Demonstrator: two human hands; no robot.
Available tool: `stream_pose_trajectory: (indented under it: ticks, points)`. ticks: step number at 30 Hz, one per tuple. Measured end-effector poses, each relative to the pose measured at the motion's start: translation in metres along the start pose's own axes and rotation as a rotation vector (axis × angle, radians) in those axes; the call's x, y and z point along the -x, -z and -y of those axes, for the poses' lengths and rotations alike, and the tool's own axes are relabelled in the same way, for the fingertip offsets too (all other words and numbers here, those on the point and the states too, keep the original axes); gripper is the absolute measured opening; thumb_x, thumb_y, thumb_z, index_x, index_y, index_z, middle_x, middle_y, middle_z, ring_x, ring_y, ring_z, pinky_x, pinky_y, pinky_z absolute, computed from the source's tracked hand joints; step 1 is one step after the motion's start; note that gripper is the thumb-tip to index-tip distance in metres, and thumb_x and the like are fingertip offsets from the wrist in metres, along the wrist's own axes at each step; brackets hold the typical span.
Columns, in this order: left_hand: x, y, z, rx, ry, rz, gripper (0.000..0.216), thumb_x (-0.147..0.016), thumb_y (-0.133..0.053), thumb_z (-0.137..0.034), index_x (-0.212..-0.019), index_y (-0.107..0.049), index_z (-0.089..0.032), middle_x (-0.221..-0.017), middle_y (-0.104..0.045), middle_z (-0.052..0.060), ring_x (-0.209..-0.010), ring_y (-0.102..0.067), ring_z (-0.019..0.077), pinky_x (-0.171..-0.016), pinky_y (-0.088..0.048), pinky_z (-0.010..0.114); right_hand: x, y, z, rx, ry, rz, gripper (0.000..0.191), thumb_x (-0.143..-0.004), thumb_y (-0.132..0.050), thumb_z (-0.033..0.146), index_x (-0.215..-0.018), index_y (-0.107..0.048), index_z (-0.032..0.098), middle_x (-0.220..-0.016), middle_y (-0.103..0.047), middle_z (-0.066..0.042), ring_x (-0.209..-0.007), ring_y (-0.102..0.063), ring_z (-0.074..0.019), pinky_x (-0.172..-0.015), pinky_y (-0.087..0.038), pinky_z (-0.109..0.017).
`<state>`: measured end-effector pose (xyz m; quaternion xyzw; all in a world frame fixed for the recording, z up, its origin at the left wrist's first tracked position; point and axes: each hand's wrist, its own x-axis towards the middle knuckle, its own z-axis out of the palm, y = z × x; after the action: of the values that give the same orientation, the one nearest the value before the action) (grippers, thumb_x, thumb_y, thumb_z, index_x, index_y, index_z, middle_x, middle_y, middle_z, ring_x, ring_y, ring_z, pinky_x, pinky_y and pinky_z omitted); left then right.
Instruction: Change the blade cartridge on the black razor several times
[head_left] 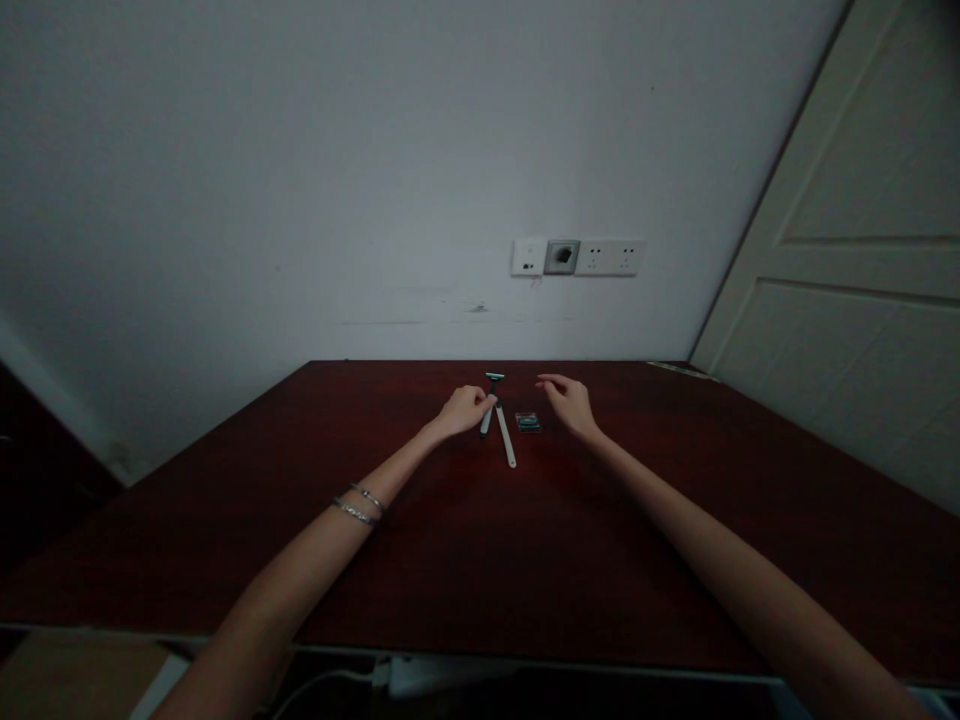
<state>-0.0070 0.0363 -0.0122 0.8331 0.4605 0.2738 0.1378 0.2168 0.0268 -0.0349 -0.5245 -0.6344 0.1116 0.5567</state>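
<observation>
My left hand (463, 411) is closed, with its thumb and fingers pinching a razor (487, 422) around the upper handle. The razor has a pale handle with a dark neck, and its head points toward the wall. Just right of it lies a slim white stick (508, 445) with a small hole in its near end; its far end reaches close to my fingertips and its kind is unclear. A small clear plastic case (528, 422) with dark contents sits between my hands. My right hand (570, 403) hovers beside the case, fingers stretched out and holding nothing.
The dark red table (480, 560) meets a pale wall (375, 200) at its far edge. Wall sockets (600, 258) are above it. A panelled white door (847, 330) stands at the right. Below the near edge, a white power strip (427, 675) and a cable show.
</observation>
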Motion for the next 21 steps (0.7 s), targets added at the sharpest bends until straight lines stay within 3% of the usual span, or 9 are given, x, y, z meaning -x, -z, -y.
stream_pose_trajectory:
  ticks: [4, 7, 13, 21]
  points:
    - [0.004, -0.002, -0.016, 0.115, -0.097, -0.028, 0.037, -0.084, -0.042, -0.039, -0.073, -0.064, -0.011, -0.065, -0.061, 0.004, -0.061, -0.053, 0.0138, -0.058, -0.038, 0.024, 0.013, -0.03, 0.02, -0.454, -0.267, 0.009, 0.029, -0.073, -0.053, 0.038, -0.085, -0.066, 0.015, -0.077, -0.069, -0.007, -0.065, -0.062, -0.0162, -0.059, -0.051, -0.03]
    - [0.006, -0.003, -0.024, 0.163, -0.111, -0.054, 0.033, -0.085, -0.042, -0.035, -0.078, -0.065, -0.011, -0.07, -0.063, 0.005, -0.066, -0.054, 0.0139, -0.061, -0.039, 0.023, 0.024, -0.042, 0.031, -0.637, -0.404, 0.056, 0.031, -0.073, -0.053, 0.043, -0.077, -0.065, 0.015, -0.073, -0.068, -0.008, -0.065, -0.062, -0.0162, -0.055, -0.049, -0.027]
    - [0.006, -0.007, -0.023, 0.235, -0.11, -0.062, 0.031, -0.086, -0.041, -0.031, -0.08, -0.064, -0.011, -0.075, -0.065, 0.005, -0.069, -0.056, 0.0138, -0.064, -0.041, 0.023, 0.036, -0.048, 0.046, -0.739, -0.407, 0.081, 0.035, -0.071, -0.054, 0.049, -0.072, -0.065, 0.015, -0.081, -0.069, -0.008, -0.077, -0.063, -0.0189, -0.059, -0.049, -0.026]
    - [0.007, -0.014, -0.017, 0.284, -0.128, -0.013, 0.031, -0.086, -0.04, -0.033, -0.074, -0.061, -0.012, -0.065, -0.058, 0.001, -0.061, -0.05, 0.0115, -0.058, -0.038, 0.021, 0.039, -0.049, 0.044, -0.703, -0.357, 0.095, 0.033, -0.063, -0.064, 0.048, -0.072, -0.067, 0.016, -0.078, -0.067, -0.003, -0.072, -0.06, -0.0152, -0.059, -0.047, -0.024]
